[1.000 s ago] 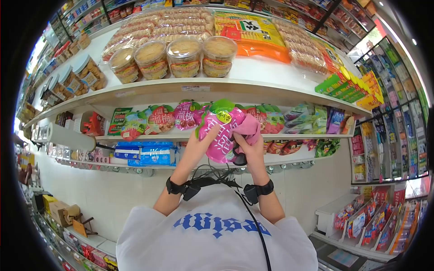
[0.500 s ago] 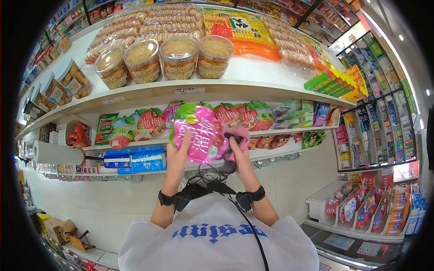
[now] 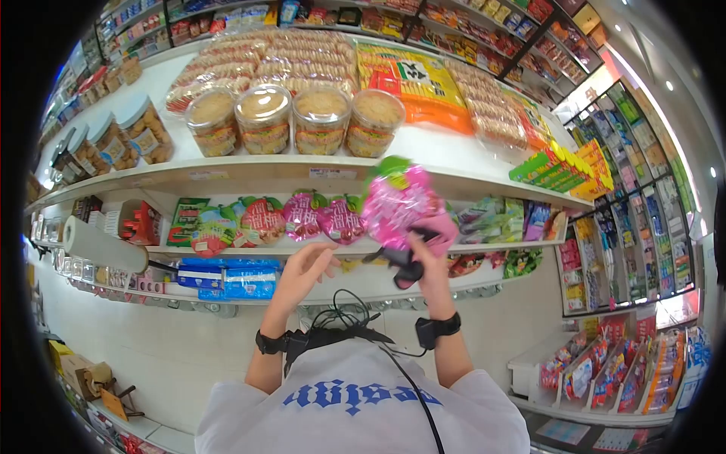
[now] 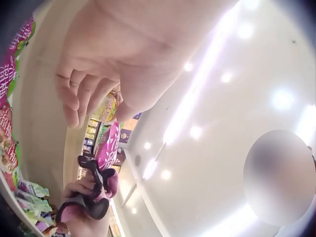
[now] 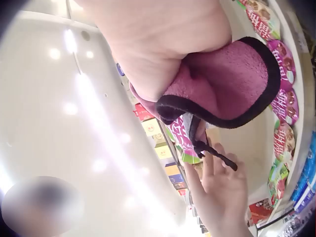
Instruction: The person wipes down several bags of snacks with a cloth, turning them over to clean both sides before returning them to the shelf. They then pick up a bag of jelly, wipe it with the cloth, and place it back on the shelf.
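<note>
A shiny pink plum snack bag (image 3: 395, 208) with white lettering and a green top stands tilted in front of the middle shelf. My right hand (image 3: 429, 266) holds it along with a pink cloth (image 3: 442, 231) edged in black. In the right wrist view the cloth (image 5: 224, 84) bulges out from under the palm and hides most of the bag (image 5: 178, 133). To the left, my left hand (image 3: 308, 265) is apart from the bag, its fingers loosely bent and nothing in them. Two similar pink bags (image 3: 304, 216) sit on the shelf just beyond it.
The middle shelf (image 3: 227, 251) carries more snack bags, with blue packs (image 3: 249, 280) below. Clear tubs (image 3: 321, 121) line the top shelf's front edge. A white roll (image 3: 106, 244) juts out at left. Dark cables (image 3: 340, 310) loop between my forearms.
The left hand has let go of the snack bag and drawn away from it. The bag and cloth have shifted right in the right hand, and the bag is now blurred.
</note>
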`<state>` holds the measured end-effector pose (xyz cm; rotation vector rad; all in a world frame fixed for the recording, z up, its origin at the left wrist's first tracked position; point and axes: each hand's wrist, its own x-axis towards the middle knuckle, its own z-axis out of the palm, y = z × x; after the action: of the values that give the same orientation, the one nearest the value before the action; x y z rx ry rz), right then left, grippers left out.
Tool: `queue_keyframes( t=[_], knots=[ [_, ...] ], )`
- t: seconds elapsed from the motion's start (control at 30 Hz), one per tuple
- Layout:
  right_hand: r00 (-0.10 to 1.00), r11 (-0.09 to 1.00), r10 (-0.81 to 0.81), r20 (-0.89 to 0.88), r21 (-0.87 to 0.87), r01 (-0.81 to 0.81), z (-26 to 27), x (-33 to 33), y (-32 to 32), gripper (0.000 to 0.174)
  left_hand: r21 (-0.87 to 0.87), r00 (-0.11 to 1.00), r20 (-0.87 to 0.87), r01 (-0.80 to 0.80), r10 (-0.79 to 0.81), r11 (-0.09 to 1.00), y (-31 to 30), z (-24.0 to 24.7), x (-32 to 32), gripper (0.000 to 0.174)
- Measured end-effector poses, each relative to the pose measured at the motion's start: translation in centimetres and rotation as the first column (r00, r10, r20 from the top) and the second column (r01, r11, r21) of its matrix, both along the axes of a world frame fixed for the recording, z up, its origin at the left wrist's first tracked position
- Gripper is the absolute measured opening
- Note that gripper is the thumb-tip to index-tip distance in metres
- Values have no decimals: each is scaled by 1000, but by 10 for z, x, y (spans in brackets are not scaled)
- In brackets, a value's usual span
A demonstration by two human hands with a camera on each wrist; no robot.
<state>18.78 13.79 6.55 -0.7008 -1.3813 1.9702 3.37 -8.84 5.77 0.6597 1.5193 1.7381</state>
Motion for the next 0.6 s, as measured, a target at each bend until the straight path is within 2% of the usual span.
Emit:
queue_keyframes(
  t=[0.07,0.1,0.17,0.27,0.37,0.4,0.47,0.6],
  knots=[
    [966,988,-151,-208,-18,150,22,-23,24,41,-22,1000,-15,-20,20,1000,-5,-5,-4,31],
    [959,988,-157,-235,-49,149,19,-31,47,38,-16,1000,-9,-23,23,1000,-6,-8,-7,31],
    [923,960,-276,-268,-22,281,1,-51,85,31,-10,1000,14,-26,27,1000,-8,-11,-9,31],
    [964,971,-169,-206,-205,126,4,-67,99,23,-29,991,125,-34,38,999,-2,-5,-13,31],
    [972,992,-14,-234,-126,-16,-12,-53,92,20,-116,994,79,-67,77,991,0,-16,-20,33],
    [978,989,26,-206,-138,-56,-32,-47,94,24,-113,996,68,-41,49,993,3,-14,-19,34],
    [967,978,132,-217,-130,-163,-9,-31,57,34,-114,998,55,6,0,993,13,-8,-8,36],
    [907,888,409,-103,-183,-422,-14,1,23,48,-105,984,-162,54,-71,993,48,8,15,42]
  ],
)
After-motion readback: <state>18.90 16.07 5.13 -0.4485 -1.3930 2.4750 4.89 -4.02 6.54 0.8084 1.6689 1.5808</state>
